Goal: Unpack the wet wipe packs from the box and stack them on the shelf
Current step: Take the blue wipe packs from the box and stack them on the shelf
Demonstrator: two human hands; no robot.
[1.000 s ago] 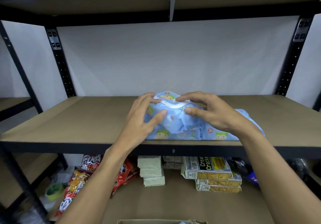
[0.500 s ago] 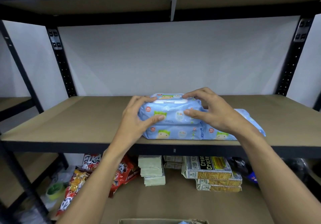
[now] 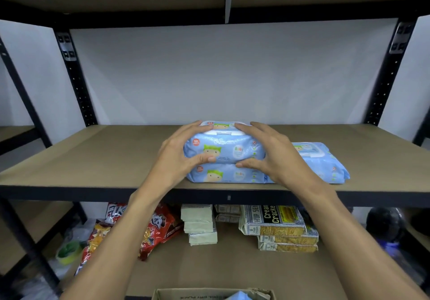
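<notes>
Wet wipe packs [image 3: 322,162], three on shelf [image 3: 93,155]: left hand [image 3: 177,156] and right hand [image 3: 278,156] grip the top pack [image 3: 224,147].

Left hand [image 3: 176,157]: I see it grip the left end of the top pack [image 3: 224,147], fingers over the lid, thumb on the front.
Right hand [image 3: 277,157]: grips the right end the same way.
Top pack: flat on the bottom pack [image 3: 223,175].
Third pack [image 3: 323,162]: just right of the stack, on the shelf [image 3: 93,160].
Box [image 3: 167,294]: at my view's lower edge.
</notes>
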